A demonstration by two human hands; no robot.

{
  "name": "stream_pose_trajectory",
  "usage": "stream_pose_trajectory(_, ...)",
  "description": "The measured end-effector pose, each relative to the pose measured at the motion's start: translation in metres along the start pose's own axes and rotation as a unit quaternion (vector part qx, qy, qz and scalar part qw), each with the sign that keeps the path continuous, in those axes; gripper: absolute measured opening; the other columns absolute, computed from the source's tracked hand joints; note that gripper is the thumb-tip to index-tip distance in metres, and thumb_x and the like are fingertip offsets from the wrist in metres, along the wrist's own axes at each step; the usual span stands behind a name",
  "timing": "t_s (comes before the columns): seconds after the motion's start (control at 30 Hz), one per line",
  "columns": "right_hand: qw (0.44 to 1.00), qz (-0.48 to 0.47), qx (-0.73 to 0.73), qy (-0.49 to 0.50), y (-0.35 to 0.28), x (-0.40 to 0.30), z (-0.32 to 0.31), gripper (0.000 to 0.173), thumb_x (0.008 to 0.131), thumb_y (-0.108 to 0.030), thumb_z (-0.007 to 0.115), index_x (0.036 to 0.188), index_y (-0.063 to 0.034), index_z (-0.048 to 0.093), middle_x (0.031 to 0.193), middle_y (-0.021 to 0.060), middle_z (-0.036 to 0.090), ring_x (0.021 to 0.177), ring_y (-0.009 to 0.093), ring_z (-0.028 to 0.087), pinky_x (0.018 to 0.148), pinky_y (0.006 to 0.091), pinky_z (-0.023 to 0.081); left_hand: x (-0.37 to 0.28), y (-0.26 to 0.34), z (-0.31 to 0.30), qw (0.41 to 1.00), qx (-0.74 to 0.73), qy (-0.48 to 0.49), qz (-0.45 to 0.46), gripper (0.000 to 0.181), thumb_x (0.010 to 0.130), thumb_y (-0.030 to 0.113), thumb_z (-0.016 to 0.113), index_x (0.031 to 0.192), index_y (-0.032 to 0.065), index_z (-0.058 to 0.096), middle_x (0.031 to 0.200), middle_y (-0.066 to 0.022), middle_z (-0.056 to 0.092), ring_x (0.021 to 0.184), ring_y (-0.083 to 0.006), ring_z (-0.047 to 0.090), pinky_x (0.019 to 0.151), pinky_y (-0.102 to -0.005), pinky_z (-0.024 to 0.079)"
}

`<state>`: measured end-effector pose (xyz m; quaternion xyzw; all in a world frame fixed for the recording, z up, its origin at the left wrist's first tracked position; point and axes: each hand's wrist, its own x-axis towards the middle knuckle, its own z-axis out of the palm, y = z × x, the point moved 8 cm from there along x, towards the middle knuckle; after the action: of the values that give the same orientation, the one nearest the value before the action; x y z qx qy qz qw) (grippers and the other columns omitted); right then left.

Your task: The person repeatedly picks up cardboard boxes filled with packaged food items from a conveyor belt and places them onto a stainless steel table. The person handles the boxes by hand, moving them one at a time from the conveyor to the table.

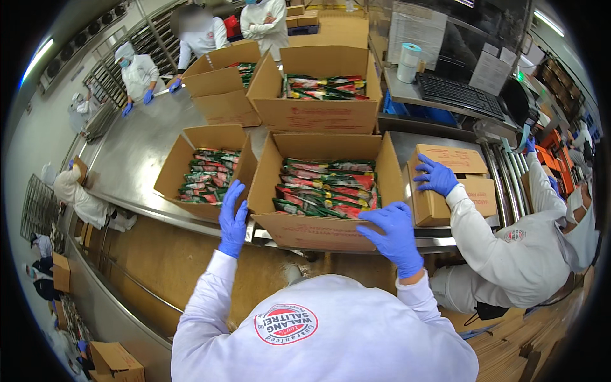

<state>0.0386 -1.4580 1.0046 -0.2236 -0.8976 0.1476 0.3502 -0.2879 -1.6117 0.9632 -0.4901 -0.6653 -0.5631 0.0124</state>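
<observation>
An open cardboard box (pixel 315 231) stands on the steel table in front of me, filled with rows of green and red plastic packets (pixel 329 188). Blue gloves cover both hands. My left hand (pixel 233 219) is upright with fingers apart, by the box's near left corner and in front of a second open box (pixel 215 131) of similar packets. My right hand (pixel 391 236) reaches over the near right corner, its thumb and fingers spread at the near flap; whether they touch it I cannot tell. Neither hand holds anything.
Two more open boxes of packets, one (pixel 315 114) straight behind, stand further back. On the right, a co-worker's gloved hand rests on a closed box (pixel 448 191) beside a roller conveyor (pixel 506 176). A keyboard (pixel 460 95) lies on a shelf. Other people stand around the steel table (pixel 138 148).
</observation>
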Motion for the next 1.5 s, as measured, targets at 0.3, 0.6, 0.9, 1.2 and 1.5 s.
stream_pose_trajectory(0.3, 0.997, -0.014, -0.017, 0.068, 0.001, 0.003, 0.001, 0.021, 0.072, -0.027, 0.078, 0.088, -0.0162, 0.070, 0.072, 0.0009, 0.065, 0.070, 0.019, 0.058, 0.081, 0.0347, 0.038, -0.071, -0.143, 0.077, 0.856, -0.422, 0.104, -0.280, 0.038, 0.101, 0.029, 0.042, 0.135, 0.0108, 0.045, 0.122, -0.0038, 0.056, 0.110, -0.0154, 0.053, 0.094, -0.0315, 0.044)
stream_pose_trajectory(0.6, 0.997, -0.006, -0.019, 0.073, 0.000, 0.003, 0.002, 0.020, 0.072, -0.029, 0.078, 0.083, -0.0149, 0.070, 0.070, -0.0004, 0.065, 0.067, 0.018, 0.058, 0.079, 0.0339, 0.038, -0.065, -0.138, 0.070, 0.892, -0.379, 0.032, -0.245, 0.042, 0.101, 0.031, 0.043, 0.137, 0.0108, 0.042, 0.126, -0.0043, 0.055, 0.110, -0.0167, 0.055, 0.092, -0.0329, 0.047)
stream_pose_trajectory(0.9, 0.997, 0.004, 0.032, 0.064, 0.005, -0.023, -0.008, 0.020, 0.065, -0.031, 0.079, 0.073, -0.0142, 0.071, 0.060, -0.0003, 0.057, 0.061, 0.018, 0.051, 0.074, 0.0338, 0.034, -0.090, -0.235, 0.102, 0.835, -0.408, -0.173, -0.327, 0.046, 0.101, 0.036, 0.039, 0.140, 0.0114, 0.037, 0.129, -0.0073, 0.053, 0.115, -0.0224, 0.054, 0.096, -0.0389, 0.047)
stream_pose_trajectory(1.2, 0.947, 0.141, -0.232, 0.172, 0.090, -0.078, -0.105, 0.015, 0.065, -0.028, 0.076, 0.075, -0.0180, 0.072, 0.075, -0.0036, 0.064, 0.080, 0.018, 0.056, 0.088, 0.0374, 0.033, -0.173, -0.134, 0.267, 0.700, -0.496, -0.222, -0.463, 0.061, 0.098, 0.054, 0.035, 0.141, 0.0114, 0.038, 0.135, -0.0078, 0.050, 0.124, -0.0249, 0.048, 0.102, -0.0464, 0.040)
stream_pose_trajectory(1.5, 0.857, 0.210, -0.362, 0.300, 0.194, -0.075, -0.186, 0.032, 0.073, -0.006, 0.070, 0.105, -0.0113, 0.070, 0.113, 0.0067, 0.067, 0.110, 0.025, 0.055, 0.097, 0.0395, 0.041, -0.057, 0.062, 0.323, 0.740, -0.411, -0.480, -0.230, 0.074, 0.094, 0.062, 0.037, 0.153, 0.0294, 0.004, 0.159, -0.0046, 0.009, 0.145, -0.0277, 0.015, 0.113, -0.0537, 0.014)
